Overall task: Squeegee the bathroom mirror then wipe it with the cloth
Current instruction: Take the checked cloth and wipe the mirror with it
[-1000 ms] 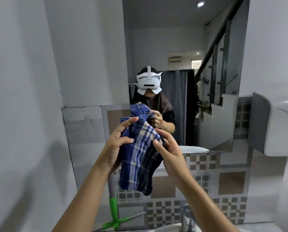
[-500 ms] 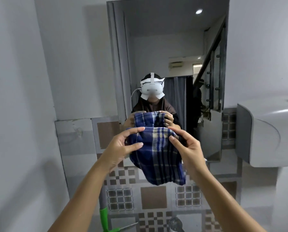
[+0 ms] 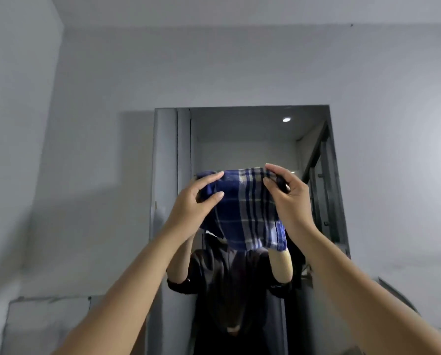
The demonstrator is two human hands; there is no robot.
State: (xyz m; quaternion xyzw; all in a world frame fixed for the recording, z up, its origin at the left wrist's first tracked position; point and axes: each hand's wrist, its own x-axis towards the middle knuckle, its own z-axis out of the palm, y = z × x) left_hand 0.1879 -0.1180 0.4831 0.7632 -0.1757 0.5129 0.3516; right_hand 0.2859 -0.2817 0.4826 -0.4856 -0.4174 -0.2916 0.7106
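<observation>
A blue plaid cloth (image 3: 247, 211) is held up in front of the upper half of the tall wall mirror (image 3: 242, 139). My left hand (image 3: 191, 203) pinches the cloth's left side and my right hand (image 3: 290, 198) pinches its top right corner, so the cloth hangs spread between them. The mirror reflects a person in dark clothes whose head is hidden behind the cloth. Whether the cloth touches the glass I cannot tell. The squeegee is out of view.
Plain grey walls surround the mirror, with a corner at the far left. The top of a tiled band (image 3: 50, 311) shows at lower left. The edge of a white wall fixture (image 3: 404, 295) peeks in at lower right.
The view has tilted upward. Both hands have lifted the cloth from the mirror's lower part to its upper part and spread it wider. The green squeegee has dropped out of view.
</observation>
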